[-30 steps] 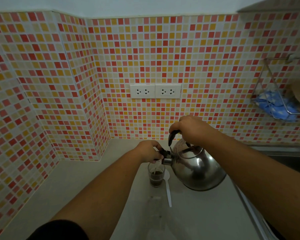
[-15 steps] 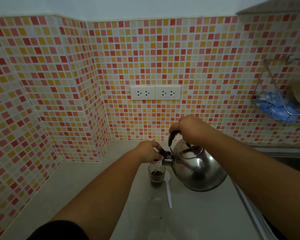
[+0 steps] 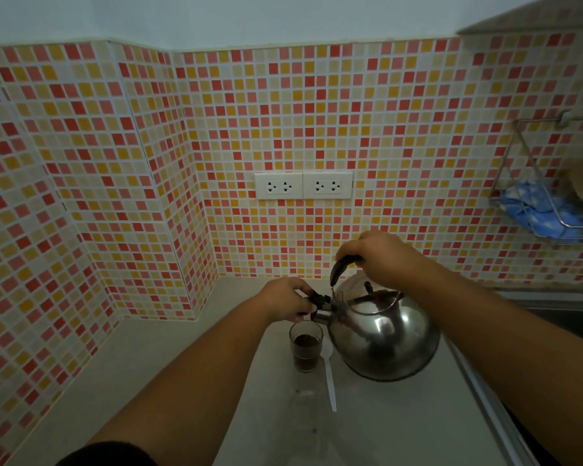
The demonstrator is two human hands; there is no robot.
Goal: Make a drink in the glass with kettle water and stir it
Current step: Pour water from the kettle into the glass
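Note:
A small clear glass (image 3: pixel 305 348) with dark brown liquid stands on the pale counter (image 3: pixel 169 364). A steel kettle (image 3: pixel 382 338) hangs tilted to the left, its spout just above the glass rim. My right hand (image 3: pixel 381 255) grips the kettle's black top handle. My left hand (image 3: pixel 286 302) pinches the black spout cap next to the spout. A white plastic spoon (image 3: pixel 329 375) lies on the counter between glass and kettle.
A clear plastic bottle (image 3: pixel 308 422) stands near me, in front of the glass. Two white wall sockets (image 3: pixel 303 185) sit on the tiled wall. A wire rack with a blue cloth (image 3: pixel 535 211) hangs at the right. A sink edge (image 3: pixel 552 307) lies far right.
Both hands and the kettle hold nearly the same pose. The brown liquid in the glass stands a little higher than a second ago.

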